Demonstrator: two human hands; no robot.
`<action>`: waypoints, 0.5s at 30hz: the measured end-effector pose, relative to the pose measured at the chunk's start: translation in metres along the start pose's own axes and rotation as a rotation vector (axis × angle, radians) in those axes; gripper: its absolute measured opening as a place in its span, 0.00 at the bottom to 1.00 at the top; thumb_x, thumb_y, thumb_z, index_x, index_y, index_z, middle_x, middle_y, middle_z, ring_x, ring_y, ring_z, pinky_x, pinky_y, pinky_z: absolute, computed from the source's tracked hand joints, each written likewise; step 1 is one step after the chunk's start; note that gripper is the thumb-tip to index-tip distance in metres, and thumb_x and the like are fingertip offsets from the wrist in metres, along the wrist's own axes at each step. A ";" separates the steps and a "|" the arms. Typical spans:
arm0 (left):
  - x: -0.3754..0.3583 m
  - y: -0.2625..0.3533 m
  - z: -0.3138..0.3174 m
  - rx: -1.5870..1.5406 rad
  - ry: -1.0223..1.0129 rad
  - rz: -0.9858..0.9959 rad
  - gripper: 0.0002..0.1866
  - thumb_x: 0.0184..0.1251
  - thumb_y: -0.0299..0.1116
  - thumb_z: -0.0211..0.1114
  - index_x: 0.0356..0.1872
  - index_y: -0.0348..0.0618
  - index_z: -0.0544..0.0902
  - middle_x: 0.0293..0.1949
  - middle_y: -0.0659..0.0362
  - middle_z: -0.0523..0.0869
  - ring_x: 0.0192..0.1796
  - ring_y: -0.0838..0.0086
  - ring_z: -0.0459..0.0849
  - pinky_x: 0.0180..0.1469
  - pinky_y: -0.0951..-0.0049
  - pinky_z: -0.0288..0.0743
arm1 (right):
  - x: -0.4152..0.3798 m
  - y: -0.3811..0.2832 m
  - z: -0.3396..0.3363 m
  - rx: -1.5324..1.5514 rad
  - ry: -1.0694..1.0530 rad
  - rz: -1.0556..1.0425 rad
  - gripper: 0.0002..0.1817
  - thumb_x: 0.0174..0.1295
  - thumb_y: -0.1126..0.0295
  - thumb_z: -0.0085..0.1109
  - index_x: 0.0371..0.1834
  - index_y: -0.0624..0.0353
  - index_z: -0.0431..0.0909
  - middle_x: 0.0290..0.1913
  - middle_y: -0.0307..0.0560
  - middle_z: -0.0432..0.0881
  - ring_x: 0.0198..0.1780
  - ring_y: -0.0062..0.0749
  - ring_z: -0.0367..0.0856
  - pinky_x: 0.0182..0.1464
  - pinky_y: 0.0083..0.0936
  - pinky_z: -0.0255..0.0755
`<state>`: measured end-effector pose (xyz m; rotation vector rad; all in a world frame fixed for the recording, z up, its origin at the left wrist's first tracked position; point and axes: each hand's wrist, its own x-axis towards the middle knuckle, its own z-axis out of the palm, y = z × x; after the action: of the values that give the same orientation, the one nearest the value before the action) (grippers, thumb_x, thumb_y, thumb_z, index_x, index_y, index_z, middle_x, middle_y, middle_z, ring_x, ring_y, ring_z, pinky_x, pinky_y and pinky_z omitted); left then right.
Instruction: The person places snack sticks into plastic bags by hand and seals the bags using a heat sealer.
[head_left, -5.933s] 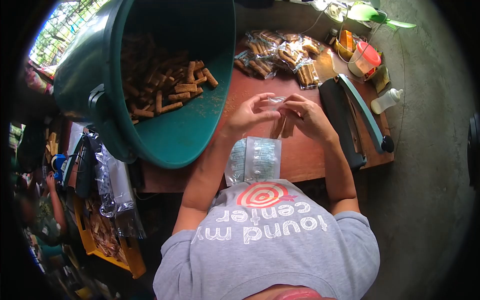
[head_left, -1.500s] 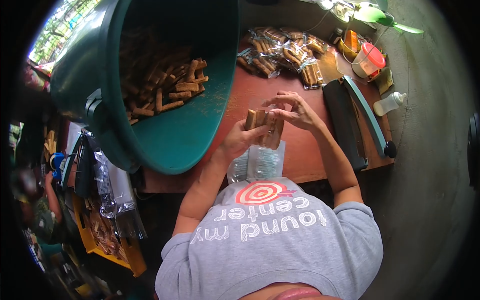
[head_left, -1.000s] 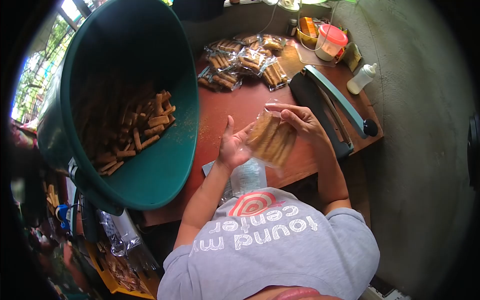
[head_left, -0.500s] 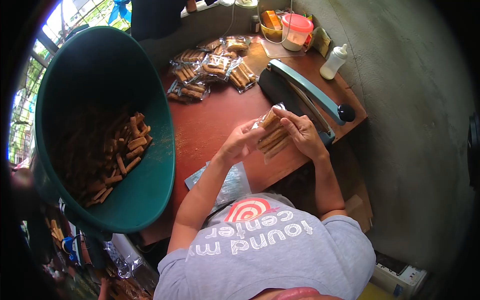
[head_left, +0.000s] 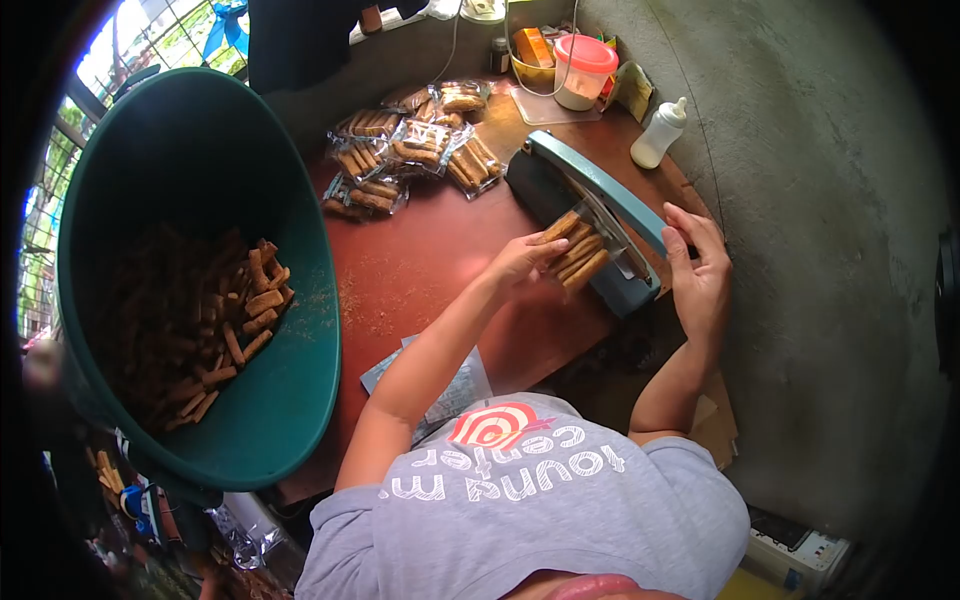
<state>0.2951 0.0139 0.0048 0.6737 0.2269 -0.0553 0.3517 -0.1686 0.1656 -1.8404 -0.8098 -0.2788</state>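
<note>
My left hand is closed on the near side of a clear bag of breadsticks. The bag's far edge lies at the jaw of a teal hand-lever bag sealer. At the end of the sealer's raised lever, my right hand is wrapped around the handle, hiding its black knob. Several filled bags of breadsticks lie piled on the red table beyond the left hand. Flat empty bags rest partly under my left forearm.
A large green tub of loose breadsticks leans at the left. Behind the sealer stand a pink-lidded container, a yellow bowl and a baby bottle. A grey wall borders the right.
My right hand has let go of the bag and moved right onto the sealer's handle. My left hand has carried the bag right, up to the sealer.
</note>
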 end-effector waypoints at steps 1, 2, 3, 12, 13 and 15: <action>0.006 0.001 -0.002 -0.017 0.012 -0.046 0.25 0.62 0.34 0.65 0.59 0.39 0.71 0.54 0.56 0.78 0.56 0.69 0.77 0.61 0.67 0.70 | 0.003 0.000 -0.004 -0.078 -0.032 0.014 0.12 0.62 0.69 0.58 0.48 0.59 0.79 0.35 0.43 0.78 0.37 0.22 0.76 0.31 0.21 0.71; 0.011 0.001 -0.005 -0.016 0.011 -0.043 0.25 0.62 0.34 0.65 0.59 0.39 0.71 0.54 0.56 0.78 0.56 0.69 0.77 0.61 0.67 0.70 | 0.004 -0.004 -0.007 -0.198 0.019 0.060 0.13 0.63 0.67 0.57 0.48 0.59 0.80 0.37 0.44 0.79 0.38 0.24 0.77 0.36 0.22 0.73; 0.013 0.002 -0.003 -0.041 0.014 -0.043 0.25 0.62 0.36 0.65 0.59 0.39 0.71 0.54 0.56 0.78 0.55 0.69 0.77 0.60 0.68 0.71 | 0.008 0.005 -0.006 -0.199 0.018 0.061 0.13 0.63 0.67 0.57 0.48 0.59 0.80 0.37 0.44 0.79 0.38 0.24 0.77 0.36 0.22 0.73; 0.013 0.012 0.009 -0.050 0.025 -0.052 0.26 0.60 0.40 0.67 0.57 0.39 0.73 0.51 0.57 0.79 0.52 0.72 0.79 0.55 0.71 0.74 | 0.032 0.036 0.016 -0.129 -0.126 0.217 0.21 0.67 0.60 0.51 0.58 0.62 0.71 0.48 0.50 0.81 0.53 0.33 0.79 0.53 0.26 0.72; 0.013 0.011 0.009 -0.042 0.020 -0.052 0.26 0.60 0.40 0.67 0.57 0.39 0.73 0.52 0.57 0.79 0.52 0.72 0.78 0.56 0.71 0.73 | 0.027 0.039 0.017 -0.267 -0.123 0.223 0.19 0.68 0.61 0.50 0.57 0.61 0.72 0.47 0.51 0.82 0.51 0.34 0.80 0.52 0.27 0.72; 0.013 0.011 0.010 -0.045 0.018 -0.046 0.26 0.61 0.40 0.66 0.57 0.39 0.73 0.52 0.57 0.79 0.52 0.71 0.78 0.56 0.71 0.74 | 0.008 0.057 0.026 -0.345 -0.091 0.210 0.17 0.67 0.64 0.48 0.55 0.61 0.73 0.46 0.50 0.82 0.50 0.36 0.81 0.51 0.28 0.73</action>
<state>0.3113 0.0164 0.0162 0.6241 0.2604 -0.0881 0.3899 -0.1547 0.1172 -2.2572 -0.6508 -0.2100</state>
